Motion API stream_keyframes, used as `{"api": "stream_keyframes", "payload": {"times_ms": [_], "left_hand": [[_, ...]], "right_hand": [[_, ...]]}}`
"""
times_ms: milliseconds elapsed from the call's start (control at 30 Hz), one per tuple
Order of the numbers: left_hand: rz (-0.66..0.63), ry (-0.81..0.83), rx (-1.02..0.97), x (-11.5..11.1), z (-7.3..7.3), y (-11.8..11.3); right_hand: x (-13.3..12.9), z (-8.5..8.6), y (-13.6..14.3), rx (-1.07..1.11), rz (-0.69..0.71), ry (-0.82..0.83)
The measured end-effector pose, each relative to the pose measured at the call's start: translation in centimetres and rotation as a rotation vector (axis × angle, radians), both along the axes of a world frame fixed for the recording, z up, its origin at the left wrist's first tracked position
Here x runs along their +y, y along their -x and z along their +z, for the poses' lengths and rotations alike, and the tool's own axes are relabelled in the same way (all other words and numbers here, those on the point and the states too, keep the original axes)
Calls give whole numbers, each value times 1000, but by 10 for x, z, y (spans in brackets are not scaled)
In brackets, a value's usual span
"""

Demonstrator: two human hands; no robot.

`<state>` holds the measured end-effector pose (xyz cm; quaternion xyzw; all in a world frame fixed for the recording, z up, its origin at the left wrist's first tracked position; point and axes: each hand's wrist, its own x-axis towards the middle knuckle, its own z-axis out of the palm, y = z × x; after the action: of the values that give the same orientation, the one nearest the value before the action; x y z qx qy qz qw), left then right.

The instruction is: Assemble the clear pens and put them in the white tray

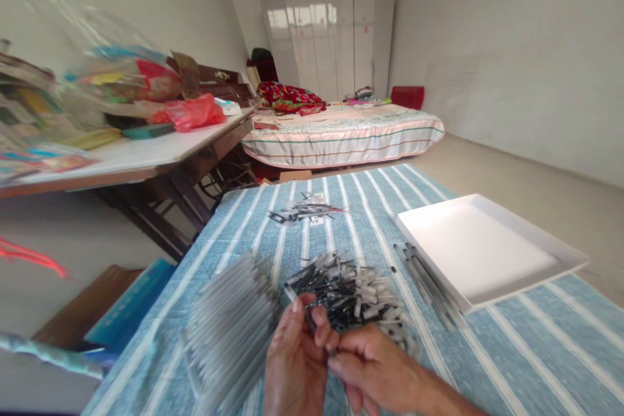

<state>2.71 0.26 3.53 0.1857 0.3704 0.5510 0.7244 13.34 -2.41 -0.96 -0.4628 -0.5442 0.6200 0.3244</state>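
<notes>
A few pens (425, 278) by the tray (502, 253) look done; the stack (234, 325) and pile (344, 286) seem left; the left hand (296, 351) grips a rod (311, 321); the right hand (375, 364) pinches its end.

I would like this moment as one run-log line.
left hand: holds pale piece; right hand: pinches dark bit; pile: beyond hands; rods: stacked left; tray: right
</notes>
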Motion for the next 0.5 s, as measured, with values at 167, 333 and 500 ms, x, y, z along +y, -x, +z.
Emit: {"api": "stream_keyframes", "payload": {"times_ms": [167, 333, 500], "left_hand": [[91, -21, -35, 22, 10, 19], [532, -333, 30, 59, 51, 68], [-28, -175, 260, 38, 40, 50]], "right_hand": [[-6, -2, 17, -69, -16, -25], [-19, -12, 16, -219, 22, -349], [-5, 2, -16, -567, -327, -717]]}}
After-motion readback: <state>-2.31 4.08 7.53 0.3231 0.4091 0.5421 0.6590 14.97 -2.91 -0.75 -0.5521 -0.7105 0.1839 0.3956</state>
